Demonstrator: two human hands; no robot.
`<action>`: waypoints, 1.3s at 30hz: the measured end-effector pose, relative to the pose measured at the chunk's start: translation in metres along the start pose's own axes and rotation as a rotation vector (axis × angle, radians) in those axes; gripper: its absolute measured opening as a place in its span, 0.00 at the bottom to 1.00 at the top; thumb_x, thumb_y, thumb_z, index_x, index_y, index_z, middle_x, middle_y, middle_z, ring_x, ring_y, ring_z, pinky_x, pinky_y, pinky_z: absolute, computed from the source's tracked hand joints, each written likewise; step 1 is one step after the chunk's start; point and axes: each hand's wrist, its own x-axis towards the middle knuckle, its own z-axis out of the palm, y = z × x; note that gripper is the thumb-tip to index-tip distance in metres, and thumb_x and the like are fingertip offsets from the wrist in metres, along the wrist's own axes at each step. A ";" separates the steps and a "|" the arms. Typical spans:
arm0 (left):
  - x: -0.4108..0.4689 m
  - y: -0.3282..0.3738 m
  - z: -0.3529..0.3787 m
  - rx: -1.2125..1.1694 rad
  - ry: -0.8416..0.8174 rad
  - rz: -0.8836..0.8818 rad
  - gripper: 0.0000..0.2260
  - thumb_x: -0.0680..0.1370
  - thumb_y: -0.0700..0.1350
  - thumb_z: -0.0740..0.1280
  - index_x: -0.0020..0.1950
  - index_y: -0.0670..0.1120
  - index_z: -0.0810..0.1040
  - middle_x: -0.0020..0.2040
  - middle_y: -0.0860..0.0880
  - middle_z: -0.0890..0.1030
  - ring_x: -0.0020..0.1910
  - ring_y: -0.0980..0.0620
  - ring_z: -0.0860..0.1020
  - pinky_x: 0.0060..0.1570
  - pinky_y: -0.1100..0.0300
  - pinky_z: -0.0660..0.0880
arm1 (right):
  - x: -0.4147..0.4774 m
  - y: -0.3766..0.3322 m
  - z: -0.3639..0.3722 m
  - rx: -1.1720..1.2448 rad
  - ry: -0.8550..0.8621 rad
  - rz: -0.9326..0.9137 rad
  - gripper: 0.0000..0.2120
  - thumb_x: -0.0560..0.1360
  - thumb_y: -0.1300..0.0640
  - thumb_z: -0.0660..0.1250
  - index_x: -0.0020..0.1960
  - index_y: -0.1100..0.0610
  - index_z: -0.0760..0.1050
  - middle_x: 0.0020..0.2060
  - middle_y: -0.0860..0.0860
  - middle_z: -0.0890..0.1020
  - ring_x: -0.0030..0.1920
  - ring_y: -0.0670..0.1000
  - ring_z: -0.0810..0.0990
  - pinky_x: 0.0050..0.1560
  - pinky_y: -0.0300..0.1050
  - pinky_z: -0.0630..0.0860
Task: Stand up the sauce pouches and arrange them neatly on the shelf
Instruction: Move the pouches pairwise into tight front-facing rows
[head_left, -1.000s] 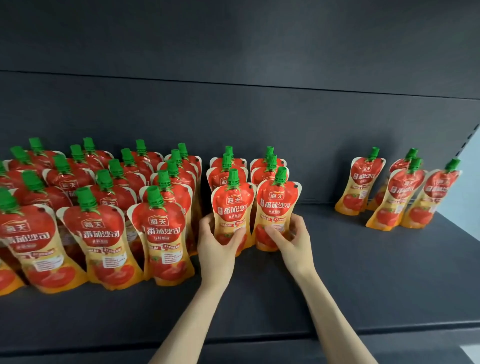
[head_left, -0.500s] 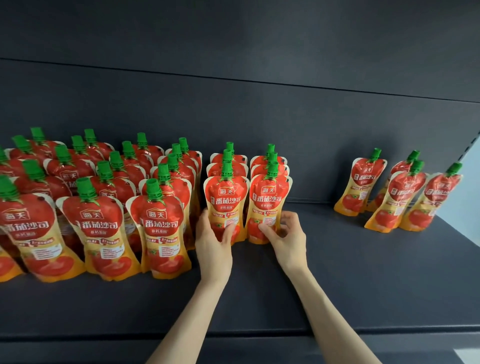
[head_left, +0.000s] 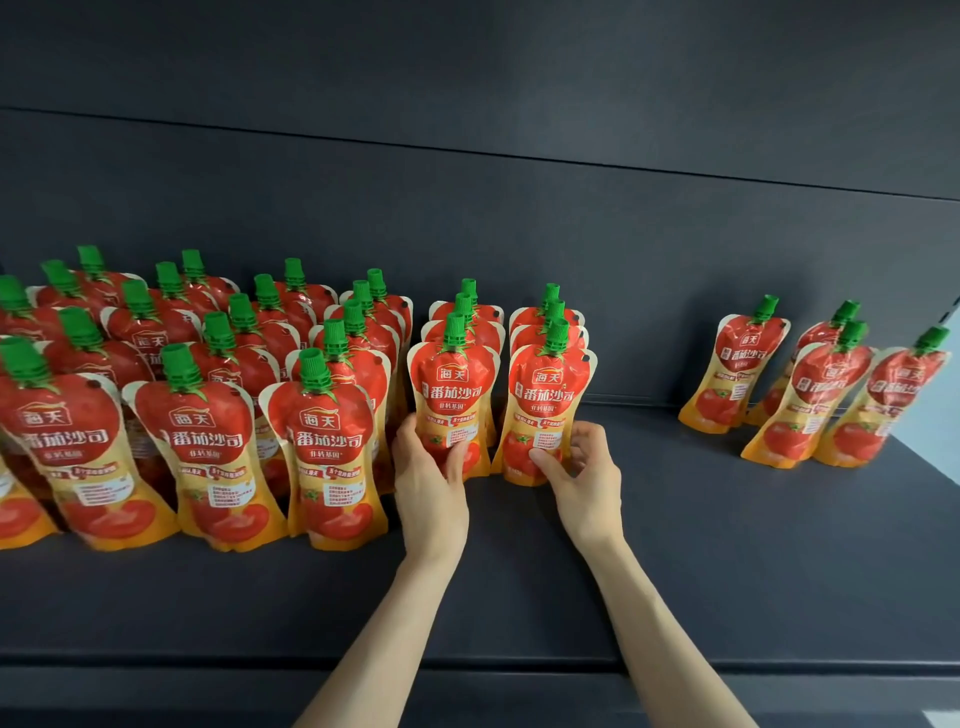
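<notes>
Fingers (head_left: 406, 434) of the left hand (head_left: 431, 488) were curled round the left edge of the left front pouch (head_left: 453, 389), thumb pressed flat on its printed face, so the lower half of it was pinched between them. The right hand (head_left: 589, 483) had much the same grip on the right front pouch (head_left: 549, 400): thumb on the front by the tomato picture, the other fingers bent round the right edge.

Closest to me was the front lip of the dark shelf (head_left: 753, 571), with both bare forearms coming in from about 6 o'clock. The two held pouches stood upright on the shelf at roughly 12 o'clock from the hands. They sat just beside each other with a narrow gap between, red fronts facing out and green caps up.

Off at 9 o'clock was the big block of pouches (head_left: 208, 441), all standing. Its front row sat nearer the lip than the held pair, and its nearest pouch was just beside the left hand. The block ran several rows deep toward the back.

Behind each held pouch I could make out two more in a tight file, mostly just their caps and top edges poking up.

Over at 2 o'clock, well apart with bare shelf in between, was a group of four pouches (head_left: 831, 395). They were standing too, though their tops seemed to lean a bit to the right. Two were out front and two were behind.

Farthest back was the plain dark back panel (head_left: 519, 208).
</notes>
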 end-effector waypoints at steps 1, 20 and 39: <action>0.000 0.000 0.000 0.005 0.004 -0.004 0.25 0.75 0.48 0.67 0.69 0.41 0.64 0.66 0.44 0.72 0.66 0.46 0.71 0.59 0.61 0.66 | 0.000 0.000 0.000 0.001 0.001 -0.001 0.15 0.73 0.59 0.71 0.54 0.55 0.68 0.45 0.41 0.77 0.45 0.36 0.77 0.40 0.21 0.71; 0.001 -0.001 0.001 0.027 -0.035 -0.031 0.26 0.74 0.46 0.70 0.69 0.43 0.65 0.66 0.45 0.73 0.66 0.46 0.71 0.61 0.55 0.70 | 0.002 -0.001 -0.005 0.007 -0.005 0.007 0.16 0.74 0.59 0.70 0.57 0.56 0.67 0.49 0.45 0.77 0.47 0.37 0.75 0.42 0.21 0.71; 0.001 0.000 -0.001 0.051 -0.053 -0.024 0.26 0.74 0.46 0.70 0.69 0.42 0.65 0.66 0.44 0.72 0.65 0.45 0.71 0.60 0.53 0.71 | 0.000 -0.002 -0.004 -0.036 -0.035 0.017 0.16 0.74 0.61 0.69 0.57 0.54 0.66 0.51 0.45 0.76 0.45 0.35 0.75 0.41 0.21 0.70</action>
